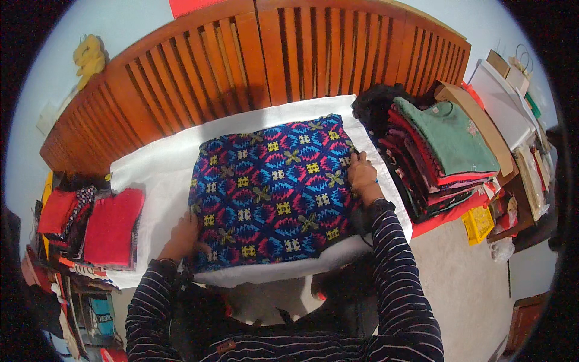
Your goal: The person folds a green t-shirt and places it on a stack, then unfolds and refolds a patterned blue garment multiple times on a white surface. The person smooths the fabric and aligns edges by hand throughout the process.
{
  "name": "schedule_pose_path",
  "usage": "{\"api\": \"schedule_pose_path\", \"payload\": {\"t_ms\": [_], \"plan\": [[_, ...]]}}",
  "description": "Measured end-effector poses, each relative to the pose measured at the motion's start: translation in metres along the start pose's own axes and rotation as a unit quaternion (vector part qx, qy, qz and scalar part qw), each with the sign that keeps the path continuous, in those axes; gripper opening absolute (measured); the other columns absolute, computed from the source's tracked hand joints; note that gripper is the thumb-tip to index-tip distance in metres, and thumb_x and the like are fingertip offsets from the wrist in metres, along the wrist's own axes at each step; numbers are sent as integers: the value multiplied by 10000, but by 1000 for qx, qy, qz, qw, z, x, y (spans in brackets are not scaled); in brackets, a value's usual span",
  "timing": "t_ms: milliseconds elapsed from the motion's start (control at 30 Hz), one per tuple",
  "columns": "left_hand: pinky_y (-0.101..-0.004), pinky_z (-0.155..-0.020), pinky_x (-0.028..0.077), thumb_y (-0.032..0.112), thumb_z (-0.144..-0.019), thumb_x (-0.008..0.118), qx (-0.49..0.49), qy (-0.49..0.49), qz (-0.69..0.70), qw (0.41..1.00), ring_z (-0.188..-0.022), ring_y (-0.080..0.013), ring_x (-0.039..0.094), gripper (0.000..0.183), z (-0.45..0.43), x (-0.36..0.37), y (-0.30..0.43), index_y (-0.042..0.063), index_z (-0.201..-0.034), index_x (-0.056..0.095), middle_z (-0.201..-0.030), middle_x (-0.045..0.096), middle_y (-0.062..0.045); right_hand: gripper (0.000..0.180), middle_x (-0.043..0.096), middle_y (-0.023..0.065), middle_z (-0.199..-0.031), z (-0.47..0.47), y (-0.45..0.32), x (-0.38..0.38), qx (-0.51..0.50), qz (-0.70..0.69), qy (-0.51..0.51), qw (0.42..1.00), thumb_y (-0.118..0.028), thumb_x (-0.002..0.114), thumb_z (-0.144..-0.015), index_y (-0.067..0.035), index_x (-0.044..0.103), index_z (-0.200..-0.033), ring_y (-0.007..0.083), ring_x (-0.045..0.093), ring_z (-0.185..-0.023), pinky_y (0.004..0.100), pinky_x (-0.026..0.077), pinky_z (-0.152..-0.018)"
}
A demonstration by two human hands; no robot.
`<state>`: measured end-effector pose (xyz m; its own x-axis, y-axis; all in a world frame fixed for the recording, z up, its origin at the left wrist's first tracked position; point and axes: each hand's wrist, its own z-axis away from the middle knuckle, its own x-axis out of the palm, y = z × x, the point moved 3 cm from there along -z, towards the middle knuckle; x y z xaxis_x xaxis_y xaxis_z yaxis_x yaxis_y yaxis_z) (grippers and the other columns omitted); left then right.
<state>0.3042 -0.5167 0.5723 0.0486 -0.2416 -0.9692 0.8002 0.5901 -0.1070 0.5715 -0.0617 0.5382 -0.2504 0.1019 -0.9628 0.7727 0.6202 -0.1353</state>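
A dark blue fabric piece (276, 190) with a pink, yellow and light blue pattern lies spread over a white cloth (158, 172). At the fabric's left edge rests my left hand (183, 237), its fingers partly hidden against the cloth. My right hand (363, 176) touches the right edge, fingers bent over the border. Whether either hand pinches the fabric cannot be made out.
On the right stands a tall stack of folded garments with a green one (452, 135) on top, beside a cardboard box (495, 140). Folded red cloths (113, 228) lie at the left. An orange slatted wooden headboard (267, 59) runs along the back.
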Motion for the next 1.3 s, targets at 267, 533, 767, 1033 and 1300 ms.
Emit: {"api": "schedule_pose_path", "payload": {"t_ms": [267,533,767,1033,1300], "plan": [[-479,-900,484,430,-469,905,-7,-7,6,1000,-1134,-407,504,1066,1,-6,5,-57,-1258,379,-1243,463,-211,378,586,183,-1028,28,19,-22,-87,-48,39,994,-94,560,-810,-91,553,-1188,387,615,-918,455,519,-770],[-479,-909,479,432,-473,905,-17,-9,17,1000,-1139,-402,499,1120,0,-3,3,-64,-1308,347,-1296,439,-217,240,680,189,-993,41,64,-27,-39,-182,19,982,-125,632,-798,-20,636,-1015,347,657,-935,392,517,-816],[-469,-920,475,410,-495,902,-5,9,24,1000,-1144,-393,497,1134,1,1,-1,-65,-1345,321,-1286,455,-207,266,698,133,-857,56,83,-39,85,-234,-119,961,-111,649,-780,-24,658,-1031,213,688,-751,343,545,-645],[-477,-907,478,411,-491,901,-1,27,48,998,-1135,-400,501,1089,-1,9,-8,-38,-1324,362,-1269,465,-198,194,671,135,-830,92,66,-71,-113,-157,-132,972,-97,678,-766,-32,665,-948,257,666,-799,352,525,-720],[-479,-868,487,370,-577,868,0,95,68,993,-1092,-386,518,922,21,7,1,-15,-1288,425,-1241,481,-182,190,652,131,-869,130,-6,-73,-299,-154,-155,929,-70,643,-759,-67,660,-949,315,636,-851,390,512,-776]]}}
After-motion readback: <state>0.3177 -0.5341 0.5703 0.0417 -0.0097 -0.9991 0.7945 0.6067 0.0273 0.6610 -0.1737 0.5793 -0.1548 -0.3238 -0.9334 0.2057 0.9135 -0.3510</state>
